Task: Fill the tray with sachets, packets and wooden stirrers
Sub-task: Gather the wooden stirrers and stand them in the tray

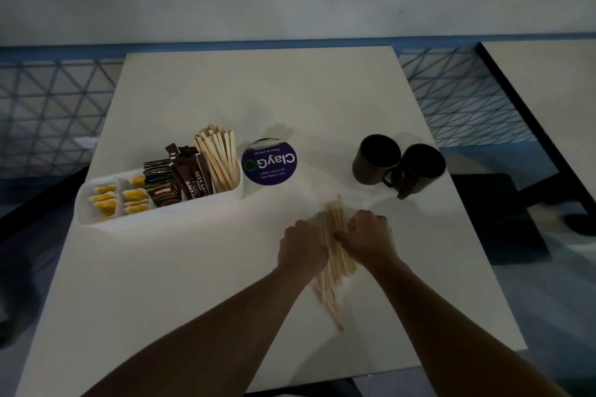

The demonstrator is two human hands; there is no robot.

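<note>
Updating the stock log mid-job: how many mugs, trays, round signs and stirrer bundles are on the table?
Mugs: 2
Tray: 1
ClayGo sign: 1
Stirrer bundles: 2, standing bundle in tray, loose bundle gripped by left hand and right hand
Total: 6

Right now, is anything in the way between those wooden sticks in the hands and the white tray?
Nothing visible. The table is bare between the stirrers, gripped by the left hand and right hand, and the tray. The purple sign stands just right of the tray, beside the path; the mugs sit far right.
</note>
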